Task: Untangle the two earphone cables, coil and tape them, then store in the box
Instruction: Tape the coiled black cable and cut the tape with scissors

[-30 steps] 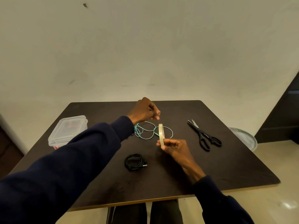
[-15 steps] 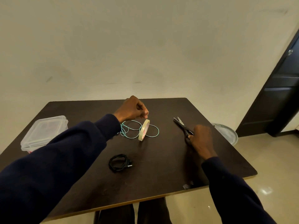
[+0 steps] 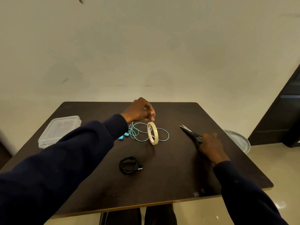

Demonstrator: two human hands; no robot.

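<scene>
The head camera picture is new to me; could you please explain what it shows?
There is no robot here. A person wears a camera on the head, looking down at their own hands over a dark table. The left hand is raised above a tape roll standing on edge, apparently pinching its loose end. The right hand grips the handles of black scissors. Also on the table are loosely looped teal earphones, a coiled black cable and a clear lidded box at the left.
</scene>
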